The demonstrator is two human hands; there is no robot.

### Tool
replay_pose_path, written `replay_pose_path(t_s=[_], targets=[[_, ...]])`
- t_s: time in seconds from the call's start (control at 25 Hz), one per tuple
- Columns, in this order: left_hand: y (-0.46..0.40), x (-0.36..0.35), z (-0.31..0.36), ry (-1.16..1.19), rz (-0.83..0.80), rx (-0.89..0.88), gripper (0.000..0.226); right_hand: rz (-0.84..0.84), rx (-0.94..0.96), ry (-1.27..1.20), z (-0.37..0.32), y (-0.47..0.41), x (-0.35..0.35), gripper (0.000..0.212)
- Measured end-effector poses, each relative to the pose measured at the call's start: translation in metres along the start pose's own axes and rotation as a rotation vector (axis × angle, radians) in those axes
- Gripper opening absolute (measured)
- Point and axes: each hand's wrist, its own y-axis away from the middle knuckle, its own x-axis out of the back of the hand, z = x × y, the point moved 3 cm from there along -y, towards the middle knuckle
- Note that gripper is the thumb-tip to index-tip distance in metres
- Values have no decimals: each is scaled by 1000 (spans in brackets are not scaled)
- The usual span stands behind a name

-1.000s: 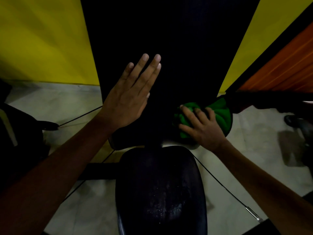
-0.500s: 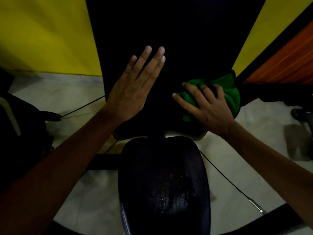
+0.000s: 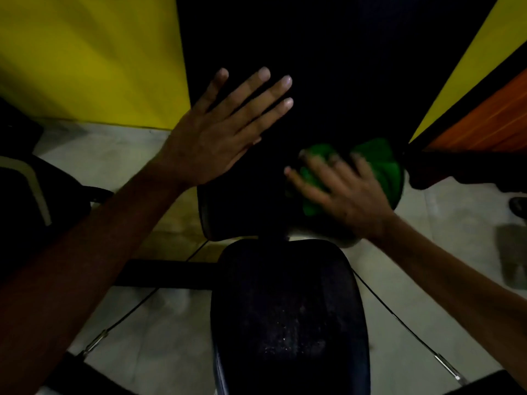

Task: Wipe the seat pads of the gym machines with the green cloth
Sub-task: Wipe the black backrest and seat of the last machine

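A: Where do we see the green cloth (image 3: 382, 172)?

B: Under our right hand (image 3: 346, 195), on the lower right part of the black backrest pad (image 3: 328, 81). The cloth bulges out past the fingers (image 3: 315, 165) on the far and right sides, bunched into soft folds with a plush, towel-like nap.

A: And those fingers?

B: Spread and laid flat over the cloth, pressing it against the pad. They are blurred, so we cannot tell each fingertip apart.

A: Our left hand (image 3: 216, 132)?

B: Flat against the left side of the same pad, fingers straight, the outer one a little apart, the rest close together. It holds nothing and sits well clear of the cloth.

A: What about surfaces?

B: The backrest is a tall, smooth, dark slab. Nearer to us the seat pad (image 3: 288, 317) is rounded, widening toward us, a dull black vinyl with pale specks in its middle. Thin black cables (image 3: 399, 323) with metal ends run across the pale floor (image 3: 445, 243) either side. Glossy yellow wall (image 3: 91, 58) flanks the backrest, with an orange ribbed panel (image 3: 490, 121) far right.
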Motion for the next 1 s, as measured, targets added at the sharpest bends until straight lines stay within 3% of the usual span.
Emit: replay_pose_path(t_s=[0.08, 0.12, 0.28, 0.44, 0.52, 0.64, 0.72, 0.92, 1.0], targets=[[-2, 1, -19, 26, 13, -24, 52, 124, -289, 13, 23, -22, 8, 57], [-2, 1, -23, 18, 18, -41, 52, 138, -305, 4, 20, -25, 7, 54], [0, 3, -29, -34, 44, -48, 50, -35, 214, -39, -42, 5, -26, 27], [-2, 4, -31, -23, 48, -88, 50, -34, 297, -160, -44, -1, -25, 22], [3, 2, -36, -28, 40, -65, 51, 46, 203, -179, -25, -23, -6, 32], [9, 2, -45, -8, 18, -3, 55, 213, -201, -164, 10, -58, 9, 43], [11, 3, -49, 16, 11, 7, 56, 234, -257, -135, 1, -65, 5, 40], [10, 6, -51, 31, -2, -4, 51, 1, 354, -166, -73, -24, -38, 21], [9, 7, -52, 36, -5, -11, 50, -12, 364, -187, -72, -32, -35, 21]])
